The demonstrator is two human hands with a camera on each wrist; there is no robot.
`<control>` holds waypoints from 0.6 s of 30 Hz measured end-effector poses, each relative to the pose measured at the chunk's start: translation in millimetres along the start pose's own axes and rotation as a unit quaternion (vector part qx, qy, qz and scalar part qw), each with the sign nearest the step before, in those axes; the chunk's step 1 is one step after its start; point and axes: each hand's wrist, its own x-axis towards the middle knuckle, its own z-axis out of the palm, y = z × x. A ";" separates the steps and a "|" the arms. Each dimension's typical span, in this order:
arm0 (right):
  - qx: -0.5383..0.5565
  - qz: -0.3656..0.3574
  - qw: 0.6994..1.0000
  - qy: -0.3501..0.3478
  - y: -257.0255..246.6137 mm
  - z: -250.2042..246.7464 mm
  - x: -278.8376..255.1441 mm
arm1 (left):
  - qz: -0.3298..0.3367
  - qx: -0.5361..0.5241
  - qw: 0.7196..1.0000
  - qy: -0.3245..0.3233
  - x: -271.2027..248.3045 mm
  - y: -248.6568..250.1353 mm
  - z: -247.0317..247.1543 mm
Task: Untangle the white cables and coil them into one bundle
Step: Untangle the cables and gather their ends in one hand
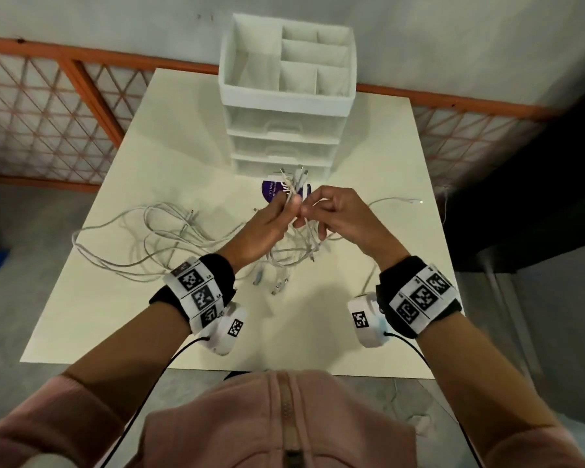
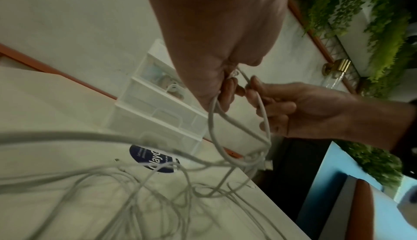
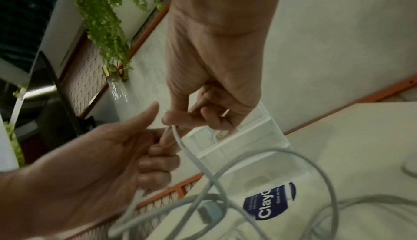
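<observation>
Several white cables (image 1: 149, 238) lie tangled over the left and middle of the table (image 1: 368, 332). My left hand (image 1: 293, 206) is raised above the tangle and grips a bunch of cable ends (image 1: 294, 180) that stick up out of its fist. My right hand (image 1: 306, 209) is right beside it, thumb and forefinger pinching one cable (image 3: 187, 151) just below its plug. That cable hangs in a loop (image 2: 264, 115) between the two hands, down to the pile. In the right wrist view the left hand (image 3: 101, 154) has its thumb up and fingers curled round the strands.
A white drawer organiser (image 1: 284, 96) with open top compartments stands at the table's far edge. A round purple label (image 1: 271, 192) lies in front of it. One loose cable end (image 1: 416, 201) reaches toward the table's right edge. Orange mesh fencing (image 1: 48, 113) runs behind.
</observation>
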 end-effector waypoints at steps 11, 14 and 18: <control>0.036 0.006 0.999 0.005 9.5 16.9 6.3 | 0.009 -0.048 0.990 0.133 2.8 6.5 9.7; 0.041 0.021 0.998 -0.052 20.8 22.1 3.8 | 0.026 -0.098 0.983 0.150 2.7 18.3 3.3; -0.063 0.001 0.993 -0.097 31.9 16.5 4.8 | 0.078 -0.106 0.981 0.145 3.3 32.4 -5.7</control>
